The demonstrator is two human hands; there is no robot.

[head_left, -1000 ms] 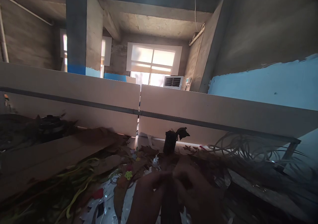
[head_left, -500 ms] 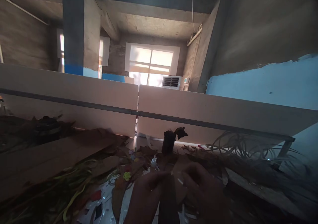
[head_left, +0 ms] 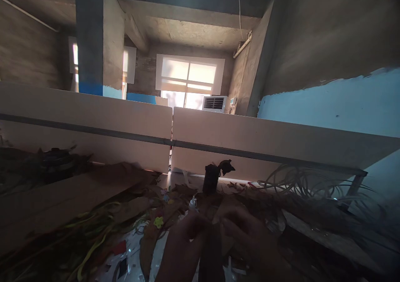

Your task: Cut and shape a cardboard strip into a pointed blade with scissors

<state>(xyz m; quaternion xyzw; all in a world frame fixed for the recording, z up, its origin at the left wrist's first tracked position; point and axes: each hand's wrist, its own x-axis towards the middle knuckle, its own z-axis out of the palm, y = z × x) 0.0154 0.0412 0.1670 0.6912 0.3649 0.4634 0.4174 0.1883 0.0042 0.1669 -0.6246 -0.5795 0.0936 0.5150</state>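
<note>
My left hand (head_left: pixel 184 236) and my right hand (head_left: pixel 245 223) come together low in the view, in deep shadow. Both have their fingers bent into a pinch. What they hold is too dark to make out; a dark strip-like shape (head_left: pixel 212 253) shows between them. Just beyond my left hand stands a small white bottle with a nozzle tip (head_left: pixel 193 202). Farther back is a dark upright cylinder (head_left: pixel 211 178), with a dark ragged-edged piece (head_left: pixel 226 167) beside its top. A yellow flower-shaped piece (head_left: pixel 158 222) lies to the left of my left hand.
Brown flat scraps and yellow-green strips (head_left: pixel 90 253) cover the left side. A tangle of pale thin strips (head_left: pixel 296 184) lies at the right, near a long grey-edged piece (head_left: pixel 325 236). A pale partition (head_left: pixel 250 136) with a grey rail runs across the back. At far left sits a dark round object (head_left: pixel 56 159).
My hands stay close together with small finger movements. A small white strip seen by my right fingers before no longer shows. The view has shifted slightly.
</note>
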